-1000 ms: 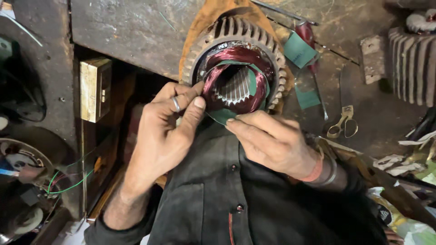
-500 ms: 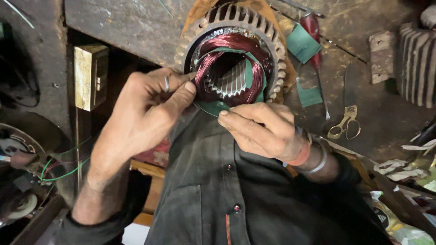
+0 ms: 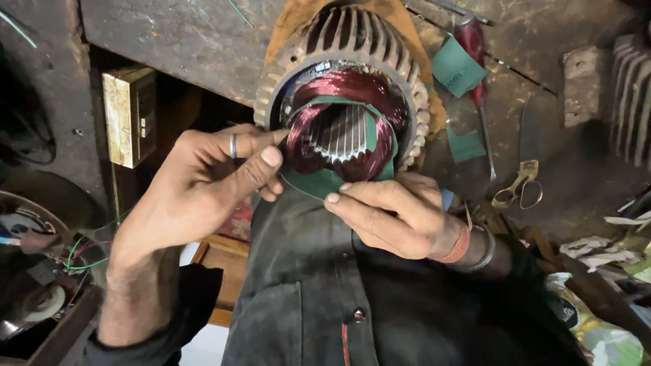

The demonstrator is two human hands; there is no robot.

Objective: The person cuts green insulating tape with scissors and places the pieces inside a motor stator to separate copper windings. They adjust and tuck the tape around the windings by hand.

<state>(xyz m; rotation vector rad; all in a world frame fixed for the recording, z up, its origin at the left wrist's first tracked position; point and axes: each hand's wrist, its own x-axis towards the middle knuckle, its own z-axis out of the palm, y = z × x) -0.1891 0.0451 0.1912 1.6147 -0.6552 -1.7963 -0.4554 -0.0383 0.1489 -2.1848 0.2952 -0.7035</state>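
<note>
A ribbed metal motor stator (image 3: 342, 81) lies on its side on the workbench, its open end toward me, with copper-red windings (image 3: 339, 132) around the bore. A green sheet of insulating paper (image 3: 319, 181) curves along the lower edge of the windings. My left hand (image 3: 210, 183), a ring on one finger, pinches the paper's left end against the coil with thumb and forefinger. My right hand (image 3: 390, 217), with bangles at the wrist, holds the paper's lower right edge with its fingertips.
On the bench to the right lie green paper pieces (image 3: 456, 64), a red-handled screwdriver (image 3: 478, 61), scissors (image 3: 519, 186) and another ribbed casting (image 3: 630, 102). A yellowish switch box (image 3: 129, 115) hangs at left. Loose wires (image 3: 81, 254) and paper scraps (image 3: 590, 247) sit at the edges.
Both hands have shifted slightly down the stator's front while keeping hold of the green paper. More of the winding and bore now shows above the fingers.
</note>
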